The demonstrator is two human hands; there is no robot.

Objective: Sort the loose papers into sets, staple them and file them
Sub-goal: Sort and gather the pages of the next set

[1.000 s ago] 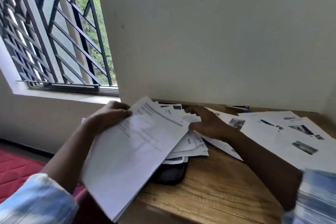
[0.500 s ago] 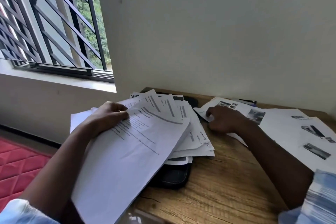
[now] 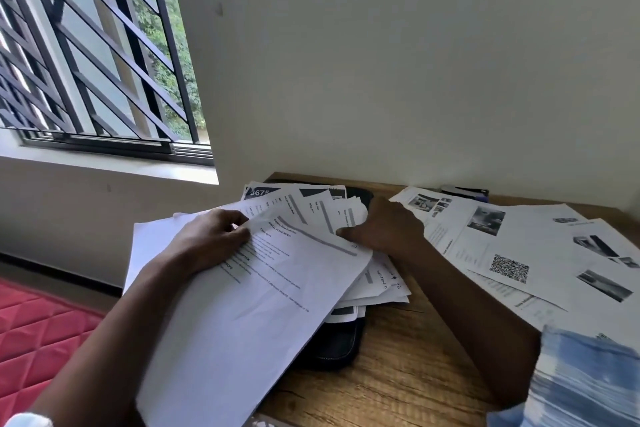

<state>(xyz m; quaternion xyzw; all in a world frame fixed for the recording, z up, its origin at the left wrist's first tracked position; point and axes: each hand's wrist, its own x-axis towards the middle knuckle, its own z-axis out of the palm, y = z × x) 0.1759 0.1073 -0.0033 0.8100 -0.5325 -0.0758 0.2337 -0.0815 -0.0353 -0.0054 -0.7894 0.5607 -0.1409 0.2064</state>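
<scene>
left hand (image 3: 211, 246): thumb on top and fingers curled under, it grips a sheaf of white printed sheets (image 3: 249, 315), lifted and tilted over the left half of the black zipped folder (image 3: 332, 347).
right hand (image 3: 384, 229): fingers bent, tips at the right edge of the fanned pile of loose white papers (image 3: 325, 211) lying on the folder; i cannot tell whether it has a sheet pinched or only touches.
just changed: half a second ago the right hand rested on the spread of white sheets printed with photos and a square code (image 3: 519, 253), right of the folder; now it is back at the fanned pile.
meaning: probably one sheet is dealt out and the next is being picked; sorting is underway, with stapling and filing not begun.
task things: unsorted papers on the folder and in the left hand, a started set right of it, and a dark stapler-like object (image 3: 464, 191) behind and right of it at the wall.
edges: the sheaf overhangs the light brown wooden table (image 3: 398, 374) left of the folder, above a red quilted mat (image 3: 38, 329); a loose sheet could slide off there.
open room: bare wood shows in front of the folder, beside the right forearm; the photo spread fills the space right of it.
</scene>
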